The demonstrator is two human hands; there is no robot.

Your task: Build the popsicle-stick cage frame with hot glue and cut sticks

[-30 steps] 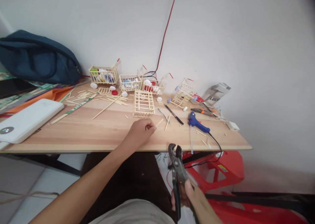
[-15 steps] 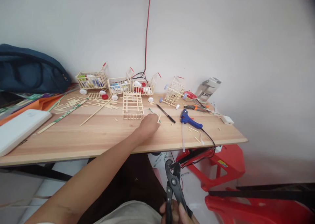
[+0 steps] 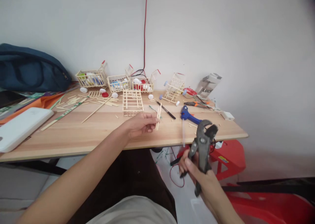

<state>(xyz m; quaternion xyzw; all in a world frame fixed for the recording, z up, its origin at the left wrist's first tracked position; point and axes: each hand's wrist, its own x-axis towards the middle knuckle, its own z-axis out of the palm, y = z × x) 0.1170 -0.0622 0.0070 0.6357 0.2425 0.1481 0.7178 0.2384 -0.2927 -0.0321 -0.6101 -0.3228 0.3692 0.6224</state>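
Observation:
My left hand (image 3: 141, 125) pinches a couple of short wooden sticks (image 3: 158, 116) upright between thumb and fingers, just above the table. Wrapped round the handles of a dark grey pipe cutter (image 3: 203, 147) is my right hand (image 3: 195, 166); the cutter's jaws point up and stand apart, in front of the table edge. Behind my left hand stands a small basket frame of glued sticks (image 3: 133, 102). A black pen (image 3: 166, 110) lies beyond the held sticks. Left of the cutter jaws, a blue glue gun (image 3: 190, 115) rests on the table, its front part showing.
Miniature stick shopping carts (image 3: 91, 78) line the wall, some filled with coloured bits. Loose sticks (image 3: 103, 101) lie scattered at left, near a white power bank (image 3: 24, 127) and a blue bag (image 3: 33, 70). Orange-handled pliers (image 3: 197, 104) lie at right. A red stool (image 3: 230, 158) stands below.
My left hand has turned and lifted slightly off the tabletop, the sticks now showing in its fingers. My right hand has raised the pipe cutter up and to the right.

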